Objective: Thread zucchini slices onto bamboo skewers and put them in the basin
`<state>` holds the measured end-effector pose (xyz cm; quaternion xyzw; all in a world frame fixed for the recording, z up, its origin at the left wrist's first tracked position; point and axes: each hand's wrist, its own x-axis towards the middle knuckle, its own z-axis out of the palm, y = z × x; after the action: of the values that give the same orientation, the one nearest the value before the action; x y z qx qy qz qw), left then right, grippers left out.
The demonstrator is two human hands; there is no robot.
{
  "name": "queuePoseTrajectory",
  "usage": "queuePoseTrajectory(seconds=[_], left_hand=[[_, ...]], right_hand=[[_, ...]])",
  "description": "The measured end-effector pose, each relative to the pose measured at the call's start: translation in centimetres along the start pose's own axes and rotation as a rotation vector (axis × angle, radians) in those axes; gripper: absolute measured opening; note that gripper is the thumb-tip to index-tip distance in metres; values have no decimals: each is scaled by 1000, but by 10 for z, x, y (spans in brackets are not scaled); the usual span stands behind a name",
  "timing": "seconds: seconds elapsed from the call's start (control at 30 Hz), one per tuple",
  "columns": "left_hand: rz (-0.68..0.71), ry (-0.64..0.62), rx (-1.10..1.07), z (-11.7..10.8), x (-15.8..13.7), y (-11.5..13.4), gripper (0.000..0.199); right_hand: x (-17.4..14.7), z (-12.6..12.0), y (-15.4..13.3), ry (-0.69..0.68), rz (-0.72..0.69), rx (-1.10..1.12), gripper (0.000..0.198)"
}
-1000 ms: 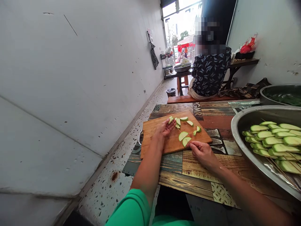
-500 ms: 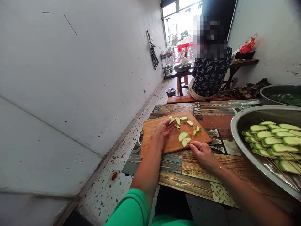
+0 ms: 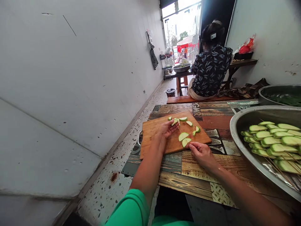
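- Left wall (image 3: pixel 70 78): white, surface chipped in places.
- Floor (image 3: pixel 101 191): speckled, one brown stain (image 3: pixel 113 177).
- Table (image 3: pixel 197 163): patchwork wood-pattern top.
- Bench (image 3: pixel 180 99): reddish-brown, positioned beyond table.
- Side table (image 3: pixel 243 63): dark, adjacent to right wall (image 3: pixel 277 34).
- Far opening (image 3: pixel 180 22): admits bright daylight.

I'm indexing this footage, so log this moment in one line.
left hand: holding green-edged slice | right hand: gripping skewer | on skewer: two slices | cutting board: loose pieces | metal bowl: piled slices

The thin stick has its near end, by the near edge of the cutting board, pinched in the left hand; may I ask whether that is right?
Not quite: the head view shows the right hand pinching the near end of the thin stick, by the near edge of the cutting board.
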<state>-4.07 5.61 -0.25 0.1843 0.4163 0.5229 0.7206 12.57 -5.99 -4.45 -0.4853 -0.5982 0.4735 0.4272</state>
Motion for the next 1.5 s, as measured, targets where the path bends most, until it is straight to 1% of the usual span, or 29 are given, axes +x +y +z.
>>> queuePoseTrajectory(seconds=[0.2, 0.27, 0.37, 0.47, 0.6, 0.7, 0.73, 0.77, 0.83, 0.87, 0.9, 0.93, 0.97, 1.0, 1.03, 1.07, 1.1, 1.17, 1.2, 1.27, 1.33, 1.43, 1.5], left_hand=[[14, -18, 29, 5, -3, -3, 8], [-2, -27, 48, 8, -5, -6, 7], [-25, -61, 84, 14, -8, -12, 8], [3, -92, 91, 20, -11, -19, 8], [-17, -107, 170, 29, -16, -33, 7], [35, -126, 203, 32, -17, -40, 6], [83, -124, 221, 31, -16, -39, 8], [163, -105, 256, 29, -15, -37, 12], [401, -13, 433, 23, -11, -28, 21], [535, 40, 585, 20, -9, -23, 25], [652, 80, 778, 17, -7, -17, 28], [734, 96, 997, 16, -5, -12, 31], [774, 91, 1224, 15, -3, -8, 33], [782, 85, 1432, 16, 0, -5, 37], [765, 105, 1606, 19, 2, -3, 38], [723, 162, 1743, 23, 4, -3, 38], [674, 247, 1845, 27, 5, -3, 38], [600, 413, 1976, 35, 8, -7, 43], [579, 460, 2019, 39, 9, -9, 45], [588, 478, 2055, 42, 10, -14, 44], [634, 459, 2013, 42, 10, -20, 34], [746, 384, 1877, 36, 10, -26, 17], [791, 326, 1715, 28, 9, -27, 10]], right_hand=[[0, 0, -7, 25, -15, 4, 47], [1, 0, -8, 43, -21, 20, 46], [2, -1, -7, 81, -27, 43, 46], [4, -2, -4, 107, -23, 55, 47], [7, -5, -2, 157, -38, 78, 48], [9, -10, -3, 203, -45, 91, 48], [10, -13, -4, 220, -42, 100, 48], [11, -15, -5, 244, -37, 116, 48], [13, -21, -6, 321, -23, 177, 46], [15, -24, -6, 371, -13, 222, 45], [16, -26, -6, 416, 1, 271, 44], [18, -28, -6, 453, 19, 322, 44], [19, -30, -6, 479, 36, 370, 44], [20, -31, -7, 497, 54, 412, 44], [20, -32, -7, 507, 72, 448, 45], [20, -32, -7, 515, 87, 476, 45], [20, -33, -7, 522, 100, 496, 46], [20, -33, -7, 529, 111, 508, 46], [19, -32, -7, 529, 112, 501, 46], [19, -32, -7, 518, 98, 475, 46], [19, -31, -6, 501, 76, 437, 46], [19, -30, -3, 471, 45, 371, 45], [18, -29, -1, 441, 32, 335, 45]])
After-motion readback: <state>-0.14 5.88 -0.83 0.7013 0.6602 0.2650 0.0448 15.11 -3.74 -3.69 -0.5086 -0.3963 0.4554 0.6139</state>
